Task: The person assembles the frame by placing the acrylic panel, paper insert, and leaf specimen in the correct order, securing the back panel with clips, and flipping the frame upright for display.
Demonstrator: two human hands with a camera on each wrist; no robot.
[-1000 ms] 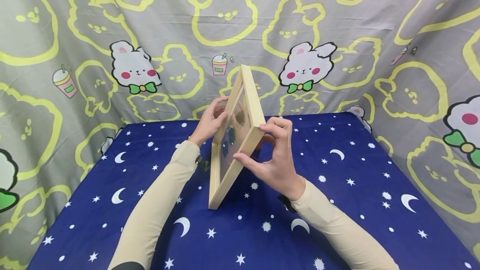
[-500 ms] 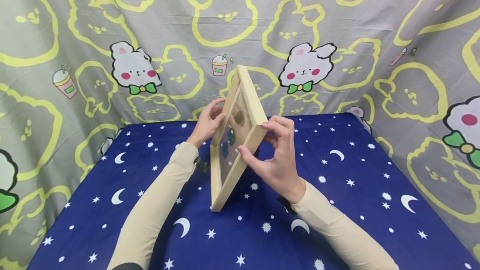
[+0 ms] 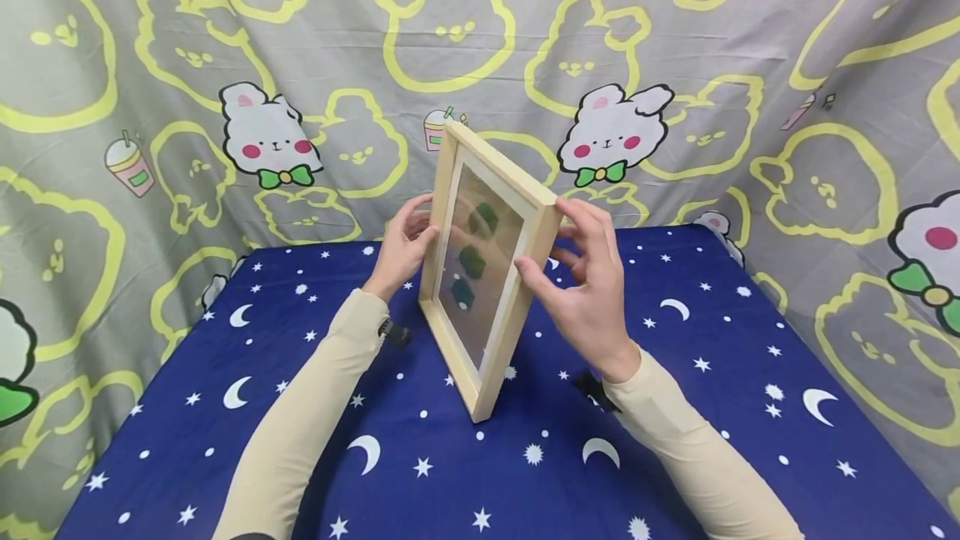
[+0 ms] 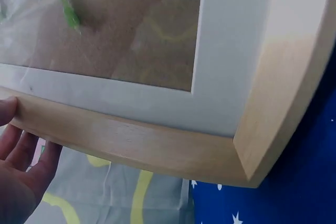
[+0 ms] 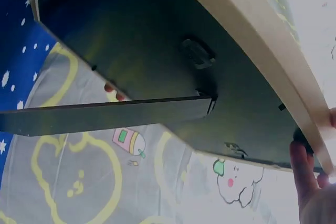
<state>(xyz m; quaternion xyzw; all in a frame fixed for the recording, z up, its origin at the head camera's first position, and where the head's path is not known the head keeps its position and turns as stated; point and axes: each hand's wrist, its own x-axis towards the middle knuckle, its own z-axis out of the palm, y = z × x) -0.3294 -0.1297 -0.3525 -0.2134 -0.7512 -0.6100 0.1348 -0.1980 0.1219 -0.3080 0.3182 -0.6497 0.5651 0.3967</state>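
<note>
A light wooden picture frame (image 3: 453, 358) stands upright and slightly tilted in the middle of the head view, its glazed front angled to the left. Behind the glass are a white mat, a brown backing and several dark green pieces (image 3: 472, 262). My left hand (image 3: 401, 247) grips its left edge, thumb in front and fingers behind. On the opposite edge, near the upper right corner, my right hand (image 3: 588, 294) pinches the wood. The right wrist view shows the dark back panel (image 5: 131, 40) and a support leg (image 5: 105, 117) swung out from it.
A dark blue tablecloth (image 3: 637, 482) with white moons and stars covers the table. Grey fabric (image 3: 465, 32) with yellow outlines and white cartoon animals hangs behind and at both sides.
The picture frame has turned so that more of its front shows. Its lower near corner has shifted right, and my right hand has moved right with it. My left hand has moved slightly left.
</note>
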